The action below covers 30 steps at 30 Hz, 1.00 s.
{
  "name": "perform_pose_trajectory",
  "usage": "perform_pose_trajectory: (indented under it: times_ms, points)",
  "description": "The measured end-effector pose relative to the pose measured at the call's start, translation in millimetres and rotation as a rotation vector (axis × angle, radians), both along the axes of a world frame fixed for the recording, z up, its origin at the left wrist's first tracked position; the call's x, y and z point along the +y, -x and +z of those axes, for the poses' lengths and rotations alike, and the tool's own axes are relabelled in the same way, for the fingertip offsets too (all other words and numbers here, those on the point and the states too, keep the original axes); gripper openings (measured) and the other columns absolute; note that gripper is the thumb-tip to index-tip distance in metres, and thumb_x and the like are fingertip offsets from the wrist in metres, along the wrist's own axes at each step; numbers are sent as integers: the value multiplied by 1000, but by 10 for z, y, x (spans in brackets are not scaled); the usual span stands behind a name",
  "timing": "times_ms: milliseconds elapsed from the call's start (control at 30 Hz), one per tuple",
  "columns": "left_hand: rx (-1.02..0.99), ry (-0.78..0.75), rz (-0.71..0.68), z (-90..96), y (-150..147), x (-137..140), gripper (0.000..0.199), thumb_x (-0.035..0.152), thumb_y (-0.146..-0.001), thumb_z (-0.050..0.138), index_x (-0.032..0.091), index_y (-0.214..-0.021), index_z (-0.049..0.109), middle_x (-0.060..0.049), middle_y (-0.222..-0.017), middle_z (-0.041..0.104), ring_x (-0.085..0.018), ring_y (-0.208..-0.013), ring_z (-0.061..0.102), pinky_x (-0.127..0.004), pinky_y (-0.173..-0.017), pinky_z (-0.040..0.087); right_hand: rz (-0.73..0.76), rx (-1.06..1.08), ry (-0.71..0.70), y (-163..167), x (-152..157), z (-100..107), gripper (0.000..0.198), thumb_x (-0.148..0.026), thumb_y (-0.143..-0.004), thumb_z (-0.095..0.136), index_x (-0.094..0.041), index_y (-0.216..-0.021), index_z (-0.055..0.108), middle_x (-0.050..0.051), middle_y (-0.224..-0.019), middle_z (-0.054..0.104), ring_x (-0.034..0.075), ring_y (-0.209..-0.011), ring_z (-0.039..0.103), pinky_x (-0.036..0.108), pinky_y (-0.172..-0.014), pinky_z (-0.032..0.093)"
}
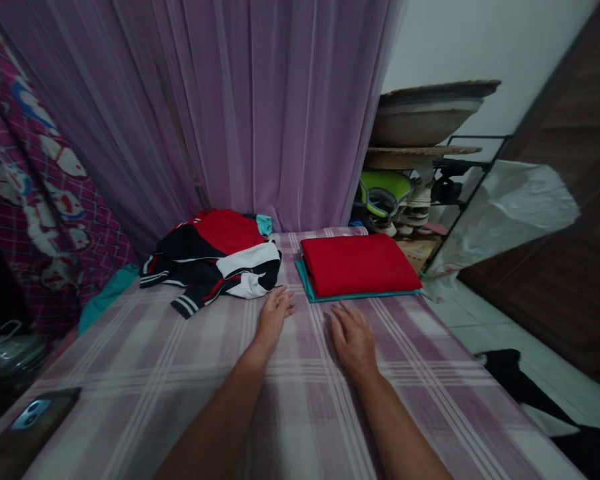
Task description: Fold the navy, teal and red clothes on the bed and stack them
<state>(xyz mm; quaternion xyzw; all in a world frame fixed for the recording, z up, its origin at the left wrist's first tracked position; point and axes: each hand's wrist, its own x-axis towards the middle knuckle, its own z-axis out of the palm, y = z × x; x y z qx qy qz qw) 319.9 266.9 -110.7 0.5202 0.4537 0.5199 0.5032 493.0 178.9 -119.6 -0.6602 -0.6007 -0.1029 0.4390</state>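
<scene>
My left hand (pixel 276 312) is over the plaid bed sheet (pixel 300 380), its fingers apart and nothing in them. Just beyond its fingertips lies a crumpled black, white and red jacket (pixel 250 262), with striped cuffs. A red garment (pixel 230 230) shows at the back of that heap. My right hand (pixel 353 335) rests nearer the middle, fingers stretched out and free of any object. Right in front of it sits a neatly folded red cloth (pixel 360 265) on top of a folded teal cloth (pixel 310 288); the hand looks close to its front edge.
A phone (pixel 35 427) lies at the bed's lower left corner. Purple curtains (pixel 280 113) hang behind the bed. At the right stand a rack (pixel 473 163) with shoes and basins, a plastic bag (pixel 520 207), and dark clothing (pixel 530 393) beside the bed edge.
</scene>
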Motion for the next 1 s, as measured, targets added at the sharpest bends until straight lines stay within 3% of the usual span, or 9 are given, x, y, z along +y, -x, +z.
perform_pose_trajectory:
  times_ms: [133, 267, 333, 467, 600, 700, 800, 900, 1000]
  points:
    - [269, -144, 202, 128, 289, 54, 22, 31, -87, 55, 18, -99, 68, -8, -97, 72, -17, -80, 69, -34, -78, 56, 37, 45, 17, -33, -66, -138, 34, -31, -91, 44, -19, -98, 75, 12, -115, 71, 25, -106, 63, 41, -96, 48]
    - [455, -251, 381, 510, 867, 336, 23, 29, -83, 60, 21, -102, 70, -9, -114, 68, -24, -108, 62, -41, -101, 44, 78, 37, 32, -21, -9, -109, 34, -30, -91, 44, -20, -95, 76, 10, -110, 73, 23, -101, 66, 39, -94, 51]
    - [846, -310, 474, 703, 1097, 510, 33, 32, -86, 57, 21, -115, 67, -11, -122, 66, -29, -117, 57, -45, -103, 41, 92, 31, 58, 6, 0, -88, 34, -30, -90, 44, -19, -95, 76, 10, -110, 74, 24, -102, 67, 39, -94, 51]
    - [1378, -194, 375, 856, 1287, 791, 41, 38, -85, 58, 20, -121, 64, -14, -123, 67, -34, -114, 58, -48, -96, 42, 98, 44, 116, 41, -14, -63, 33, -28, -90, 44, -20, -94, 76, 10, -110, 74, 24, -102, 67, 39, -95, 50]
    - [1419, -121, 380, 752, 1305, 841, 26, 27, -86, 52, 20, -104, 71, -14, -108, 72, -34, -107, 61, -48, -89, 43, 92, 70, 149, 44, -21, -42, 32, -27, -89, 45, -21, -92, 76, 9, -109, 74, 23, -101, 66, 38, -96, 49]
    - [1387, -154, 412, 611, 1345, 629, 29, 27, -90, 45, 20, -106, 68, -12, -111, 71, -30, -109, 60, -45, -91, 42, 87, 95, 155, 48, -17, -25, 33, -26, -89, 44, -22, -90, 76, 9, -106, 75, 23, -99, 66, 37, -96, 48]
    - [1359, -252, 373, 444, 1460, 207, 25, 28, -90, 47, 21, -102, 67, -9, -112, 71, -25, -113, 58, -41, -98, 39, 88, 105, 160, 61, -13, -13, 34, -27, -89, 43, -21, -89, 76, 9, -103, 75, 22, -98, 66, 36, -94, 47]
    - [1319, -498, 319, 280, 1628, -324, 20, 27, -87, 50, 22, -94, 68, -9, -111, 70, -27, -114, 58, -45, -99, 39, 85, 89, 176, 72, -14, -8, 35, -27, -89, 41, -20, -91, 75, 9, -100, 75, 22, -96, 66, 33, -92, 47]
    - [1312, -664, 273, 159, 1751, -840, 18, 24, -84, 52, 23, -89, 69, -10, -128, 64, -31, -127, 50, -50, -105, 36, 70, 53, 190, 65, -14, -4, 36, -26, -89, 40, -19, -93, 75, 8, -96, 76, 21, -92, 67, 32, -89, 47]
